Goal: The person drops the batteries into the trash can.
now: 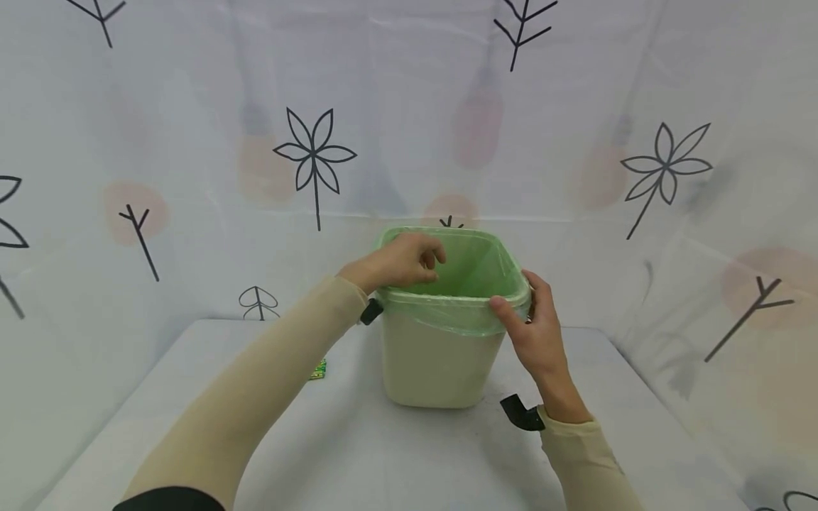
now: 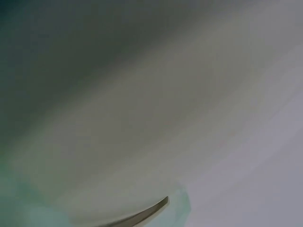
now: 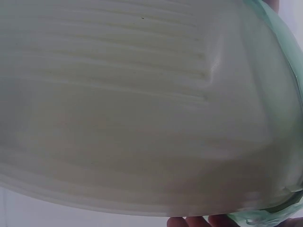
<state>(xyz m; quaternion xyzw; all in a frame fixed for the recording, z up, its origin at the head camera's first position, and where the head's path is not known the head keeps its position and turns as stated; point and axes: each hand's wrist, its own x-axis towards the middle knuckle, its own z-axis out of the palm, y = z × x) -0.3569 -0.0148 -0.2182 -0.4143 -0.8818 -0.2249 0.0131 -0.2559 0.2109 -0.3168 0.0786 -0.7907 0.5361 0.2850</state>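
A cream trash bin [image 1: 441, 369] stands upright on the table, lined with a thin green trash bag [image 1: 473, 259] whose edge folds down over the rim. My left hand [image 1: 409, 259] is over the bin's left rim, fingers bent loosely inside the opening, and nothing shows in them. At the right front corner my right hand [image 1: 540, 333] grips the rim and the folded bag, thumb in front and fingers round the side. In the right wrist view, fingertips [image 3: 194, 221] show beside the ribbed bin wall [image 3: 142, 118]. The left wrist view holds only blurred bin wall [image 2: 142, 118] and bag.
A small green and yellow packet [image 1: 318, 370] lies on the white table [image 1: 358, 454], partly behind my left forearm. A white cloth backdrop [image 1: 396, 142] printed with flowers and twigs hangs behind the table and at both sides.
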